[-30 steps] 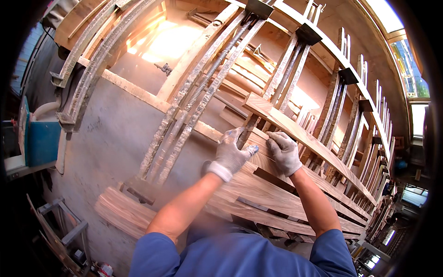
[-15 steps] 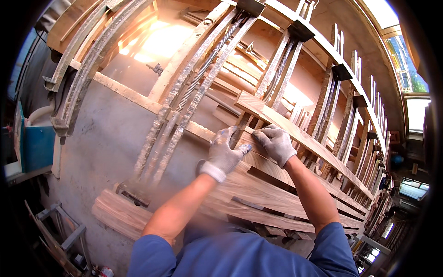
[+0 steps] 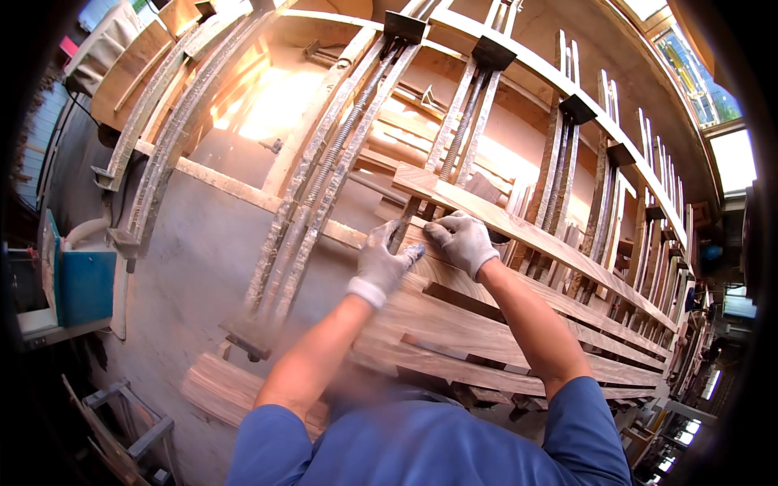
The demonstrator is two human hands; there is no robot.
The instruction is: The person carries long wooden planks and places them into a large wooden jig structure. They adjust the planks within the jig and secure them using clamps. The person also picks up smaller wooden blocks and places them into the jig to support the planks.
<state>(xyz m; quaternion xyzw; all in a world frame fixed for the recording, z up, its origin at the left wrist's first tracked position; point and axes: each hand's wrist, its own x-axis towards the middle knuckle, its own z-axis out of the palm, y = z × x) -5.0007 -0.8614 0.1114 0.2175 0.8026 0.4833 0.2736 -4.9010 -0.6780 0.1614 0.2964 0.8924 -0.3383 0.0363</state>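
Observation:
Both hands wear grey work gloves. My left hand [image 3: 385, 259] curls around the lower end of a threaded metal clamp rod [image 3: 403, 227] where it meets the stacked wooden boards [image 3: 454, 328]. My right hand [image 3: 460, 240] rests just to the right of it, fingers bent down onto the board edge beside the same rod. A long wooden plank [image 3: 519, 227] runs diagonally just above both hands. Whether the right hand holds anything is hidden by the fingers.
Rows of long threaded clamp bars [image 3: 324, 186] and wooden rails span a large frame. A blue box [image 3: 85, 285] sits at the left. More clamps [image 3: 604, 178] line up to the right. A loose board [image 3: 223, 389] lies near my left elbow.
Both hands have stayed together at the same clamp rod and plank. The view has shifted slightly, with the hands sitting a little higher in the picture than before.

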